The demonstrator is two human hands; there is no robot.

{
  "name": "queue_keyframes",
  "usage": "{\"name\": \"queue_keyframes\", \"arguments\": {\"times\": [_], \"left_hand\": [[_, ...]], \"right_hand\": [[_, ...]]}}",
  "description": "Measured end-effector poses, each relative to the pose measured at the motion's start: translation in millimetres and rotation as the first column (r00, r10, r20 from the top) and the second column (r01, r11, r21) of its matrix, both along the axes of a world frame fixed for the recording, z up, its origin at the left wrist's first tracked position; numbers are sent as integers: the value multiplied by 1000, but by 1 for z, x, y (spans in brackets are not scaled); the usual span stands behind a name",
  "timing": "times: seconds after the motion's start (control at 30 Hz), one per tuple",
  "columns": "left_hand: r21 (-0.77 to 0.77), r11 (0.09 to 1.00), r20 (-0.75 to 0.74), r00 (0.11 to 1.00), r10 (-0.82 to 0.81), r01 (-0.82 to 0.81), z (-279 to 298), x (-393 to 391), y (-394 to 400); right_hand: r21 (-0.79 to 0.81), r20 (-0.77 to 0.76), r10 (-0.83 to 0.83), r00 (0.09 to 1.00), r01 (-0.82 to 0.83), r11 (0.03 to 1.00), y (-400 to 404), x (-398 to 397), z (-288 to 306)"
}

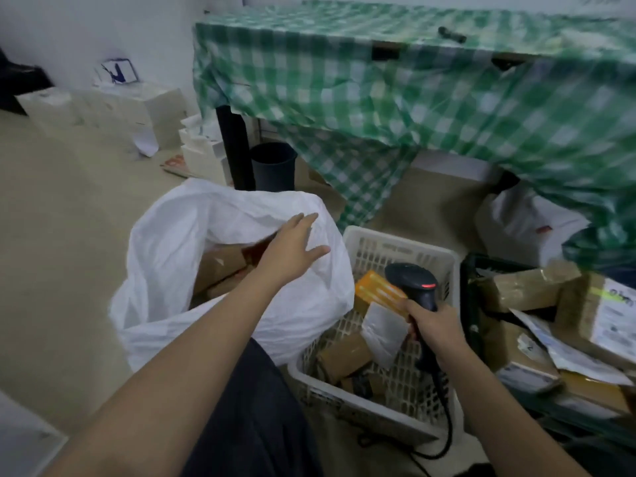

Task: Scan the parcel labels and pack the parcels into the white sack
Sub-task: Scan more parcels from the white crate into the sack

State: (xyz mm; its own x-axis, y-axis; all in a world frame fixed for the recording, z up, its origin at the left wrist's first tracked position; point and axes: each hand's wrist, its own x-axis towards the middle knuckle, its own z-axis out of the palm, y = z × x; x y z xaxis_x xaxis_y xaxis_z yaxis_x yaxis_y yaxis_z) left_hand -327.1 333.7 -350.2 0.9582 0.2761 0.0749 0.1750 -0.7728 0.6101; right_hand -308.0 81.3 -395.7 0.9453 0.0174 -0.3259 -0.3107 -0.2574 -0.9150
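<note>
Beige floor runs under a bench (447, 46) draped in a green-and-white checked cloth (430, 108), with a dark bin (273, 166) by its black leg and pale cartons (113, 108) stacked near the wall. Right of the person, a dark crate (475, 294) overflows with taped brown and grey parcels (537, 287). Between crate and sack sits a white perforated plastic basket (378, 404) holding an orange box (377, 290), a brown parcel (344, 356) and a pale pouch (383, 330). The white sack (179, 242), thin and crinkled, stands open at left with brown boxes inside. The left hand (292, 246), fingers spread and relaxed, reaches over its mouth; the right hand (435, 327) grips a black corded scanner (414, 284) over the basket.
</note>
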Motion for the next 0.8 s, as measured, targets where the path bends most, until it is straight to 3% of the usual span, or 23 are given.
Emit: {"name": "queue_keyframes", "arguments": {"times": [0.13,0.23,0.4,0.53,0.7,0.8], "left_hand": [[6,975,23,975,-223,223,-37,24,-69],[-51,948,-123,940,-319,315,-91,40,-108],[-147,954,-439,847,-301,263,-201,59,-123],[-62,989,-568,810,-144,132,-276,64,-127],[3,985,-796,597,-103,174,-320,89,-132],[105,973,-808,588,-38,207,-326,97,-137]], "right_hand": [[-70,-45,-63,997,60,996,-35,12,-34],[-107,-82,-80,993,71,992,-52,27,-63],[-109,-148,-53,988,37,993,-51,54,-108],[-144,-229,-19,973,-14,989,-43,76,-150],[-115,-332,-18,943,-21,993,-30,99,-192],[-102,-366,-26,930,-12,995,-28,105,-205]]}}
